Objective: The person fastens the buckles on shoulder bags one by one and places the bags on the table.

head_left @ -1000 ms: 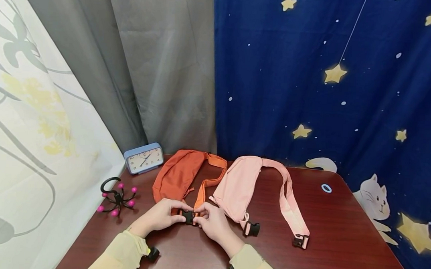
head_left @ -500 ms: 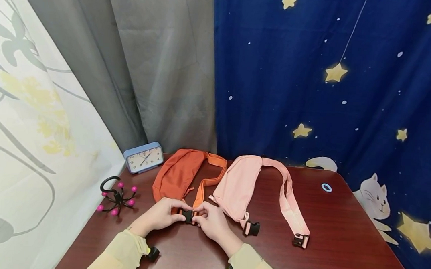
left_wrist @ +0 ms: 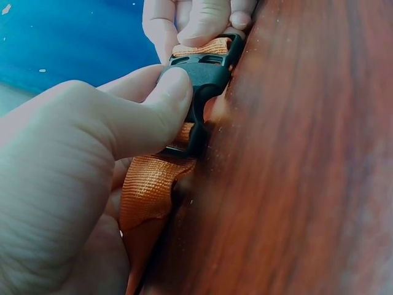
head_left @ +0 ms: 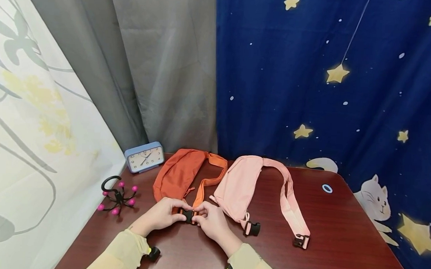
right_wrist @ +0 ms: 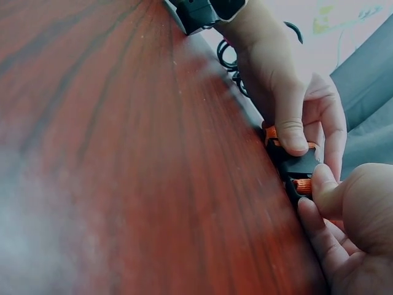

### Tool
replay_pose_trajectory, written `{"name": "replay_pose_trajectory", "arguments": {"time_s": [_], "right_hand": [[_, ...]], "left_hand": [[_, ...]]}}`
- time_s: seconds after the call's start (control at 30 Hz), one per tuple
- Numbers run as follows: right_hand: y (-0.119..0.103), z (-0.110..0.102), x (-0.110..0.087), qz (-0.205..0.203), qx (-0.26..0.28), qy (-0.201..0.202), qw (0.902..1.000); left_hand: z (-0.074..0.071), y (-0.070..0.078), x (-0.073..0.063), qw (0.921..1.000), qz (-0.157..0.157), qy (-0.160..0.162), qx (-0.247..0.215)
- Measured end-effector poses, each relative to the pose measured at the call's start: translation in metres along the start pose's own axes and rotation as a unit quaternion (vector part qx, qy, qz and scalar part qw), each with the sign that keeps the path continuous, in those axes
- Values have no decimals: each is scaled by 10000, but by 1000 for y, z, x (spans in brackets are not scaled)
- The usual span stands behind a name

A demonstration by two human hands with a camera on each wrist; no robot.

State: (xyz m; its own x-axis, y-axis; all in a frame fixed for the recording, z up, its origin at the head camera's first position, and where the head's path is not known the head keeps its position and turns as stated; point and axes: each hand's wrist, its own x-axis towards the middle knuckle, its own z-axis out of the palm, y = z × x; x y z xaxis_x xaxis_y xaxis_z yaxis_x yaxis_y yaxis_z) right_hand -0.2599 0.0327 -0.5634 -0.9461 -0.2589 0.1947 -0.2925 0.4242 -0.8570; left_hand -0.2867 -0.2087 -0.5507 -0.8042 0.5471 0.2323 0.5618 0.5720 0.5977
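Note:
An orange waist bag (head_left: 177, 173) lies on the table, its strap (head_left: 219, 162) looping down to a black side-release buckle (head_left: 188, 216). My left hand (head_left: 161, 215) pinches one end of this buckle, thumb on top. At the other end, my right hand (head_left: 213, 222) pinches the buckle's end piece and its orange webbing. In the left wrist view the two halves of the buckle (left_wrist: 209, 77) look fitted together, just above the wood. Part of the buckle is covered by my fingers.
Right of the orange bag lies a pink waist bag (head_left: 238, 187) with its two buckle halves (head_left: 252, 228) apart. A blue clock (head_left: 144, 157), a black massager with pink tips (head_left: 118, 198) and a light-blue ring (head_left: 327, 188) are on the table (head_left: 268, 259).
Both hands keep their grip on the buckle with almost no movement. The bags and other objects stay where they were; the head view shifts only slightly.

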Motion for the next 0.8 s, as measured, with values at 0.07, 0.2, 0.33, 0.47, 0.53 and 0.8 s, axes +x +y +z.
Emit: {"name": "replay_pose_trajectory", "arguments": {"time_s": [0.07, 0.2, 0.33, 0.47, 0.53, 0.8], "right_hand": [[0, 0, 0, 0, -2, 9, 10000], [1, 0, 0, 29, 40, -5, 10000], [0, 0, 1, 55, 70, -17, 10000], [0, 0, 1, -12, 122, -11, 9999], [0, 0, 0, -36, 149, -9, 9999], [0, 1, 2, -64, 77, -12, 9999]], "left_hand": [[0, 0, 0, 10000, -3, -3, 2], [0, 1, 1, 10000, -11, 5, -40], [0, 1, 0, 10000, -13, 15, -57], [0, 2, 0, 10000, 12, 13, -73], [0, 2, 0, 10000, 20, 16, -78], [0, 3, 0, 10000, -4, -13, -77]]}}
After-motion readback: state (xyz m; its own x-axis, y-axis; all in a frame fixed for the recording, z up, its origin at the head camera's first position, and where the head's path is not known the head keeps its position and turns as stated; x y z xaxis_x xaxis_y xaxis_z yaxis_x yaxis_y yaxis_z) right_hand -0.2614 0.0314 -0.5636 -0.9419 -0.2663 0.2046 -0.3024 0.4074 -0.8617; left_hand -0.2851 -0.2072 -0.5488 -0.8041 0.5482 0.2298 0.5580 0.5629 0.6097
